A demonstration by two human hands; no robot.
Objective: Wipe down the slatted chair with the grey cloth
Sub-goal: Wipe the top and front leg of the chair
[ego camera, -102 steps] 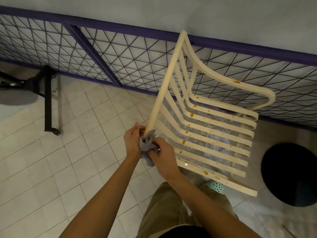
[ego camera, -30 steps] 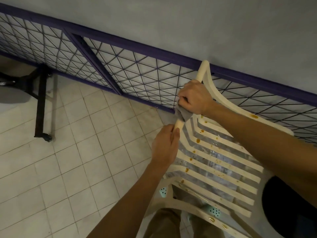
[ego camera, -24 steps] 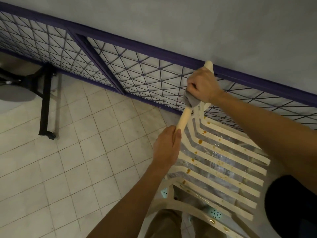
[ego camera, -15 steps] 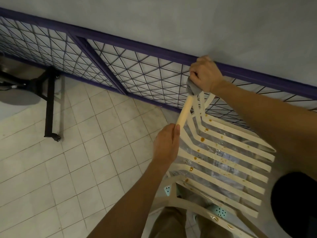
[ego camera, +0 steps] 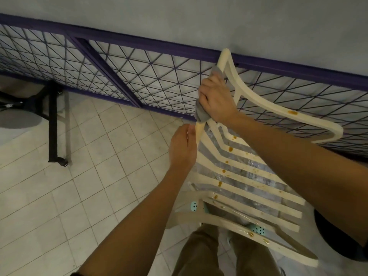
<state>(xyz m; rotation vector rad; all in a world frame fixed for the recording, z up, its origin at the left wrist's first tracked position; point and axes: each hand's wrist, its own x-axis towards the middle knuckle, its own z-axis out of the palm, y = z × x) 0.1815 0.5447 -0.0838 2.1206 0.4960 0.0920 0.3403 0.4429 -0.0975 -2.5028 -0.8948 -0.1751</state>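
The cream slatted chair (ego camera: 249, 168) is tipped up in front of me, its slats dotted with brown drips. My right hand (ego camera: 218, 100) grips the grey cloth (ego camera: 201, 114), which is wrapped around the chair's long left rail below the top corner. Just beneath it my left hand (ego camera: 182, 148) holds the same rail, fingers curled round it. Part of the cloth also pokes out above my right hand.
A purple-framed wire mesh fence (ego camera: 139, 76) runs along the grey wall behind the chair. A black stand with a castor (ego camera: 52, 124) sits on the tiled floor at the left. A dark round object (ego camera: 338, 236) lies at the right edge. My legs are below the chair.
My right hand has slid the cloth back down the rail from the top corner toward my left hand. The left hand keeps its hold on the rail.
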